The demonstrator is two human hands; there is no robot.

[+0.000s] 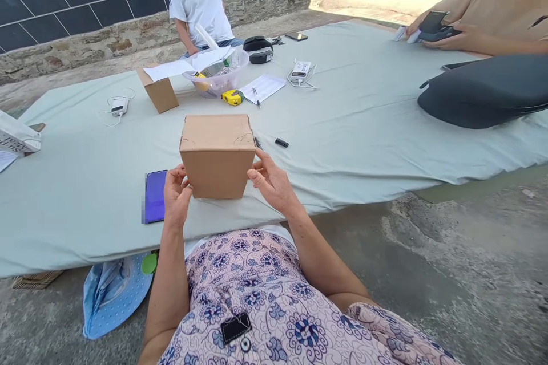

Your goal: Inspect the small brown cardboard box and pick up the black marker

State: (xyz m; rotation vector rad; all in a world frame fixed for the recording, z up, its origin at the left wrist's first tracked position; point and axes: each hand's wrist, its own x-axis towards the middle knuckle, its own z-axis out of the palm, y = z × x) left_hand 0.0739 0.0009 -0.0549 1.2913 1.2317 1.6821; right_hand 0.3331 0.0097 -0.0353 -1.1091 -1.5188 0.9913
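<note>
In the head view, the cardboard box (218, 174) stands upright between the person's two hands, near the front edge of the cloth-covered surface (351, 148) and straight ahead of the body. Neither hand is clearly nearer, as each is at its own side of it. The front face is wider than it is tall, so its longer visible edges run from left to right, across the gap between the hands. The top is closed, and thin dark lines mark its right part. Whether the base rests fully on the cloth or is slightly raised, I cannot tell.

The left hand (177, 191) is at the lower left side, fingers bent and thumb close to the bottom corner, gripping the box there. The right hand (272, 179) is higher on the opposite side: its fingers reach along the right wall towards the back, and its thumb points in at the front right edge. It holds that side more loosely, with the palm turned inward. Both forearms come up from below and converge on the box.

Just left of the left hand, partly behind it, lies a device with a purple screen (154, 197). Beyond the right hand lies a black cap (281, 142), and a dark pen (257, 142) shows partly behind the box.
</note>
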